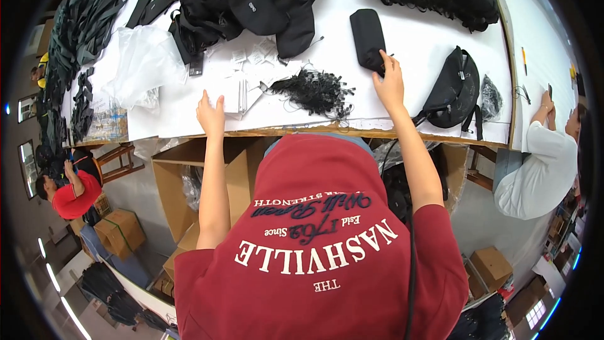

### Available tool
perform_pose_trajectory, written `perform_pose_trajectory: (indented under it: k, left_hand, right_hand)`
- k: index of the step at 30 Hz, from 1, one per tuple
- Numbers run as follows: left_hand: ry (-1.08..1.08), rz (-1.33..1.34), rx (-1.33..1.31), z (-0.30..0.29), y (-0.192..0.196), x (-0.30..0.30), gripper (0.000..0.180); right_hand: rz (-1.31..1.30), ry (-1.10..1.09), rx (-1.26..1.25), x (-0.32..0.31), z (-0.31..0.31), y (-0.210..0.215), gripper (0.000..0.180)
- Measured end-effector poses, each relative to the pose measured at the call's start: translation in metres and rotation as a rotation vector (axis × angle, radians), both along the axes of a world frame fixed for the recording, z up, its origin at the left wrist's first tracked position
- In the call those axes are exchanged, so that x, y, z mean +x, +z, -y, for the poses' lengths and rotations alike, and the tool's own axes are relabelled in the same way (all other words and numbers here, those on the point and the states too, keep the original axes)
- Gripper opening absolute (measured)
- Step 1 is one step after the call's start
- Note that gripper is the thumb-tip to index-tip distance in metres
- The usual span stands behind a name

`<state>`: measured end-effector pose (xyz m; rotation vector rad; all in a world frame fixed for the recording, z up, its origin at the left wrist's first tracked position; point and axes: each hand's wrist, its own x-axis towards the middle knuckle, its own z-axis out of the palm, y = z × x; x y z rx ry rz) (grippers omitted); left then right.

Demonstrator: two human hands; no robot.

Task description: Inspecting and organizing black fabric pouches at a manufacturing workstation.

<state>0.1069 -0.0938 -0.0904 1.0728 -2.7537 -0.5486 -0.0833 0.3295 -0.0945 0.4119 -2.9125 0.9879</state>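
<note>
Currently reaching over the near edge of the white bench (434, 38) with both arms. Right hand (390, 83) resting fingertips on the lower end of a black oblong pouch (367, 38), fingers loosely spread, not closing round it; pouch lying toward the middle of the bench, angled slightly. Left hand (211, 113) lying flat near the near edge, fingers extended and together, touching the corner of a pile of small white paper packets (251, 72), holding nothing. Sitting between the two hands: tangled heap of black tags (314, 91). Lying just beside the right hand, at the near right corner: black waist bag (453, 91). Occupying the far edge: stacked black bags (251, 0). Spreading at the left edge: clear plastic bag (141, 63).
</note>
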Motion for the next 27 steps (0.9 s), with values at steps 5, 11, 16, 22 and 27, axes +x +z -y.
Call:
perform_pose_trajectory:
  k: [5, 11, 16, 22, 27]
  left_hand:
    - [0.01, -0.164, -0.325, -0.031, 0.027, -0.012, 0.038]
    - [0.15, -0.27, 0.271, -0.032, 0.054, -0.021, 0.024]
    - [0.164, -0.725, 0.525, -0.039, 0.065, -0.021, 0.019]
    - [0.247, -0.816, 0.801, -0.058, 0.083, -0.02, 0.039]
    - [0.36, -0.86, 0.936, -0.068, 0.097, -0.011, 0.043]
  right_hand:
    - [-0.35, -0.154, 0.016, 0.015, 0.012, 0.016, 0.04]
    - [0.06, 0.218, 0.012, 0.043, 0.028, 0.007, 0.018]
    - [0.112, 0.268, 0.097, 0.049, 0.027, 0.007, 0.019]
    - [0.163, 0.244, 0.021, 0.045, 0.009, 0.007, 0.012]
    - [0.209, 0.069, 0.13, 0.033, -0.055, 0.028, 0.013]
